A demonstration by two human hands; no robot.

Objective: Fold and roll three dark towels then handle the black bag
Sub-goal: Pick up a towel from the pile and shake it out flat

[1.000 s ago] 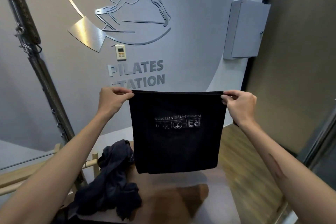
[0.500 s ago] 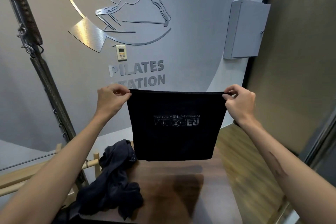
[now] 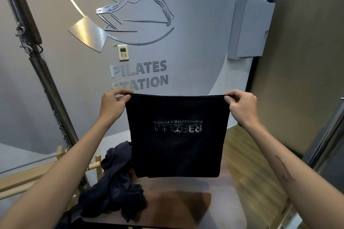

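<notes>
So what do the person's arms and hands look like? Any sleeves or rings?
Both arms are bare, with no sleeves in view. The left hand and right hand show no rings, gloves or watch. The right forearm has a long dark streak-shaped mark along it.

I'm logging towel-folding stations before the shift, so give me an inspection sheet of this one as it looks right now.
Surface: brown tabletop, glossy, bare in the middle.
Job's things: dark towel held up flat, printed logo upside down, lower edge hanging just above the tabletop; black bag not identifiable.
Clutter: crumpled dark towels heaped at the tabletop's left edge.
Grippers: left hand and right hand each pinch a top corner of the towel.
Cables: thin cable running along the left, above the wooden rails.
Surroundings: grey wall with Pilates Station sign, wall controller, grey wall box, metal springs.
</notes>
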